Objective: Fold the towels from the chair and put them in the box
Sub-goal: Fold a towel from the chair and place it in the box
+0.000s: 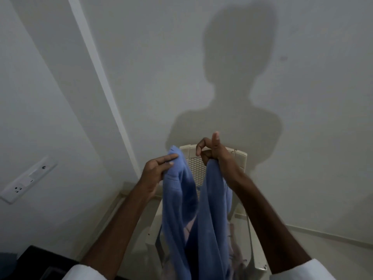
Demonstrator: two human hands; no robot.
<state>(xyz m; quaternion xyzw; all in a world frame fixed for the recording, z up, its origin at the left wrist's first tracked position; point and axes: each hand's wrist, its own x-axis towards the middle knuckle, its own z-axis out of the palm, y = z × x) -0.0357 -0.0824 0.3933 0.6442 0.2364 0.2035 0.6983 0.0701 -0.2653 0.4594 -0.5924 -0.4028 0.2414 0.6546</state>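
A blue towel (203,219) hangs in two long folds in front of me, above a cream plastic chair (241,158). My left hand (155,170) pinches the towel's upper left corner between thumb and fingers. My right hand (212,152) grips the other top edge in its lower fingers, with the thumb pointing up and the forefinger curled. More cloth, pale pink (235,251), lies on the chair seat, mostly hidden behind the blue towel. The box is not in view.
The chair stands against a white wall in a corner. A white switch and socket plate (28,180) is on the left wall. A dark surface (38,259) shows at the bottom left. Pale floor (314,237) runs to the right of the chair.
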